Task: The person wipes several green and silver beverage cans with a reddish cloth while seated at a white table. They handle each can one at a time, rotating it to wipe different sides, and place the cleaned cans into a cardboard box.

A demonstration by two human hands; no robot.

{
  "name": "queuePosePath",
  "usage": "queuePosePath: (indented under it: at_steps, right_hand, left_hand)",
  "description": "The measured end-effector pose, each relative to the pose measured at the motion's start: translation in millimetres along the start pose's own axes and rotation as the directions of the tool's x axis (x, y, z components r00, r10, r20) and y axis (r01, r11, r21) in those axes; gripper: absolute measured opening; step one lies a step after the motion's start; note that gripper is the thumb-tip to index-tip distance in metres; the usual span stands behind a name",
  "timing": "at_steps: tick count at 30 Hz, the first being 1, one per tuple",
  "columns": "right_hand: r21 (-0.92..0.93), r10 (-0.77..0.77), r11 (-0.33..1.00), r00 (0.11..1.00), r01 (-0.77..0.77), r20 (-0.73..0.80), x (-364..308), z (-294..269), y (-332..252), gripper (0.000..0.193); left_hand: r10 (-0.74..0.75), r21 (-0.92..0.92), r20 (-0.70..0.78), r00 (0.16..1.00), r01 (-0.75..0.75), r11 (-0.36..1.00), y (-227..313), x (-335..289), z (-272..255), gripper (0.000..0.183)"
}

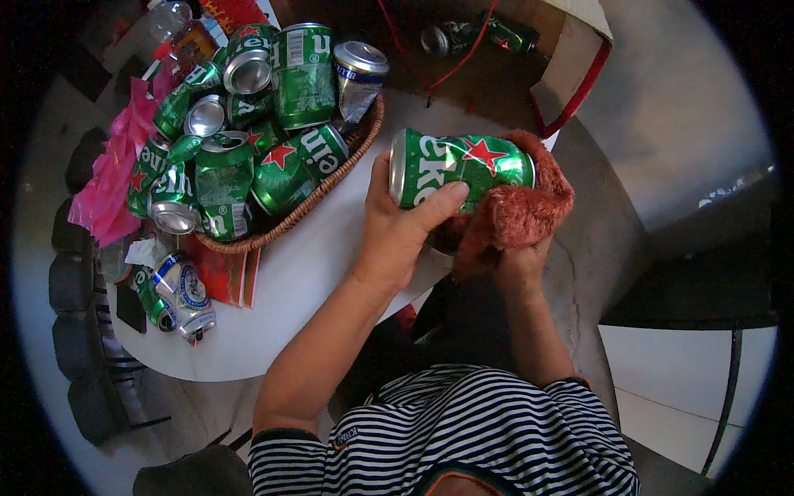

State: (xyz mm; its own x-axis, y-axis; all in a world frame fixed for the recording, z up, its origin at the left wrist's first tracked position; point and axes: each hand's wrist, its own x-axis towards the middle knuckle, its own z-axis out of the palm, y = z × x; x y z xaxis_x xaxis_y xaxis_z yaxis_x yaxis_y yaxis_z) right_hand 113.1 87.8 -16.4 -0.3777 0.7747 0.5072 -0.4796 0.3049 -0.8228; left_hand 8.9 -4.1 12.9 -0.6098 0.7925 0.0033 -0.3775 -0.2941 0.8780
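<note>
My left hand (pixel 395 225) grips a green drink can (pixel 460 169) with a red star, held on its side above the edge of the white round table (pixel 306 281). My right hand (pixel 514 263) holds a fuzzy reddish-brown cloth (pixel 521 208) pressed against the can's right end; the cloth covers most of that hand's fingers. Left of the can stands a wicker basket (pixel 327 186) piled with several green cans (pixel 285 169) and one silver-and-blue can (pixel 357 78).
A pink plastic bag (pixel 112 178) lies left of the basket. Two more cans (pixel 178 293) and a red packet (pixel 227 277) rest on the table's left side. A cardboard box (pixel 571 62) with crushed cans (pixel 475 35) stands behind. A dark chair frame (pixel 703 306) is at right.
</note>
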Motion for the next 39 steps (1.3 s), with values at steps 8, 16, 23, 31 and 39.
queuePosePath:
  at_steps: [8,16,23,31,39]
  right_hand:
    - [0.026,-0.241,0.97,0.97,0.242,-0.018,9.0,-13.5,-7.7,0.071]
    - [0.2,0.358,0.919,0.932,-0.339,-0.065,-11.2,-39.6,-6.4,0.039]
    - [0.397,0.424,0.833,0.906,-0.385,-0.011,-11.5,-41.9,-9.5,0.046]
    - [0.231,0.417,0.892,0.905,-0.389,-0.084,-39.1,-37.6,5.7,0.053]
    - [0.19,0.279,0.924,0.925,-0.332,0.258,2.0,-28.3,-32.5,0.054]
  left_hand:
    - [0.111,0.107,0.23,0.967,-0.139,0.985,3.1,3.4,-3.7,0.067]
    - [0.524,0.469,0.412,0.746,-0.666,0.58,-2.7,4.6,-4.9,0.065]
    - [0.576,0.447,0.534,0.619,-0.785,0.429,-2.9,1.5,-1.7,0.065]
    - [-0.297,-0.063,0.07,0.952,0.301,0.952,4.9,4.7,-10.7,0.046]
    - [-0.348,0.1,0.142,0.927,0.337,0.936,19.2,-3.4,-5.8,0.047]
